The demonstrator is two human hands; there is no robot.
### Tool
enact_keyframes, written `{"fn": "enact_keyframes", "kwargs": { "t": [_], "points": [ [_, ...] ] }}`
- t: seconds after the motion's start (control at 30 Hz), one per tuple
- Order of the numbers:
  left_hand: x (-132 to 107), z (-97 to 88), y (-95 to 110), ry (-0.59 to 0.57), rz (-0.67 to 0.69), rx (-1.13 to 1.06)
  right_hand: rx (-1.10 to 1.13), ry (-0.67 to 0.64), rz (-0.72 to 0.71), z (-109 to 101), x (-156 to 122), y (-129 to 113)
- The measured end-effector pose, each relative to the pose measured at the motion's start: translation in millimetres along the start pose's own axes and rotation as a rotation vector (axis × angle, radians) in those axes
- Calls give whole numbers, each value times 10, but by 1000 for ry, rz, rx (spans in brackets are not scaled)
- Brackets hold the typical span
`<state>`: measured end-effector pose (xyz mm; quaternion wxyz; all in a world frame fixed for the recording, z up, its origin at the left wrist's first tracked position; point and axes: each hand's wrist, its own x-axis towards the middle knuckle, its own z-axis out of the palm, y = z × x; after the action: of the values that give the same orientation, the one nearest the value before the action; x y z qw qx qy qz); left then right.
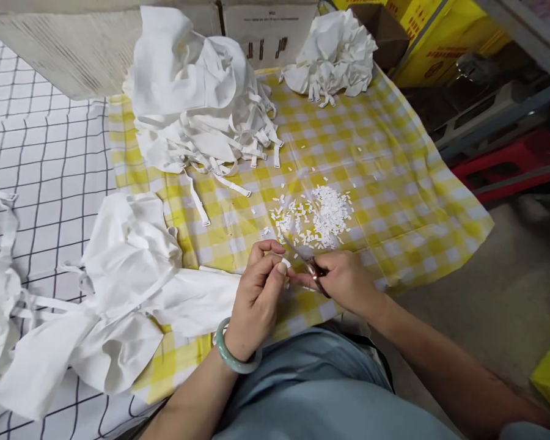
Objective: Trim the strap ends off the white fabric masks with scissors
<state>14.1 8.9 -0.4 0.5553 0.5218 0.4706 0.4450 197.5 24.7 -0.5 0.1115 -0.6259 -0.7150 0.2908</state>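
Observation:
My left hand (262,284) pinches the end of a white fabric strap (286,263) between thumb and fingers. White cloth (201,296) trails leftward from beneath that hand. In my right hand (346,281) is a pair of small scissors (315,269), fingers wrapped round the handles, the blades pointing up and left beside the strap. Whether the blades touch the strap I cannot tell. Just beyond the scissors lies a heap of tiny white cut pieces (330,214), with more scattered around it on the yellow checked cloth (394,201).
A tall pile of white strapped fabric items (187,91) stands at the back left, a smaller pile (332,52) at the back right. More white garments (123,256) lie at the left on a grid-patterned cloth (50,159). Behind stands a cardboard box (268,30); a red stool (513,162) is at right.

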Motion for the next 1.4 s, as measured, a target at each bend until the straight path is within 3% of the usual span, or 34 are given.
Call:
{"fn": "enact_keyframes", "kwargs": {
  "t": [0.07, 0.17, 0.27, 0.37, 0.43, 0.57, 0.67, 0.73, 0.87, 0.93, 1.0, 1.07, 1.13, 1.23, 1.3, 1.4],
  "points": [
    [9, -15, -22, 4, -83, -62, 175, -39, 92, -37, 36, 40],
    [-13, -25, -29, 45, -106, -67, 390, -44, 13, -87, 86, 15],
    [-118, -20, 31, 62, 24, 43, 605, -86, -136, -55, 100, -111],
    [-304, -119, 120, -8, 187, 247, 753, -230, -162, 59, 105, -264],
    [-446, -331, 149, 53, 243, 428, 713, -235, -176, 142, 131, -360],
    [-672, -1055, 106, 413, 225, 931, 439, -133, -331, 313, 243, -622],
    [-747, -1494, 59, 421, 166, 1112, 280, -127, -506, 494, 335, -898],
    [-761, -1604, 46, 351, 154, 1113, 239, -131, -584, 631, 386, -1066],
    [-755, -1540, 44, 209, 165, 1094, 237, -174, -610, 818, 467, -1255],
    [-755, -1483, 90, 230, 204, 995, 295, -182, -555, 828, 501, -1303],
    [-767, -1439, 192, 284, 183, 745, 402, -178, -489, 787, 527, -1354],
    [-790, -1400, 320, 288, 40, 359, 529, -190, -499, 718, 546, -1414],
    [-817, -1359, 425, 205, -156, -4, 629, -220, -554, 654, 560, -1475],
    [-849, -1286, 484, 83, -307, -263, 759, -221, -552, 607, 565, -1537],
    [-850, -1229, 483, 109, -233, -199, 853, -225, -494, 616, 545, -1553],
    [-788, -1121, 462, 358, 94, 132, 982, -315, -383, 681, 461, -1550]
  ]
}}
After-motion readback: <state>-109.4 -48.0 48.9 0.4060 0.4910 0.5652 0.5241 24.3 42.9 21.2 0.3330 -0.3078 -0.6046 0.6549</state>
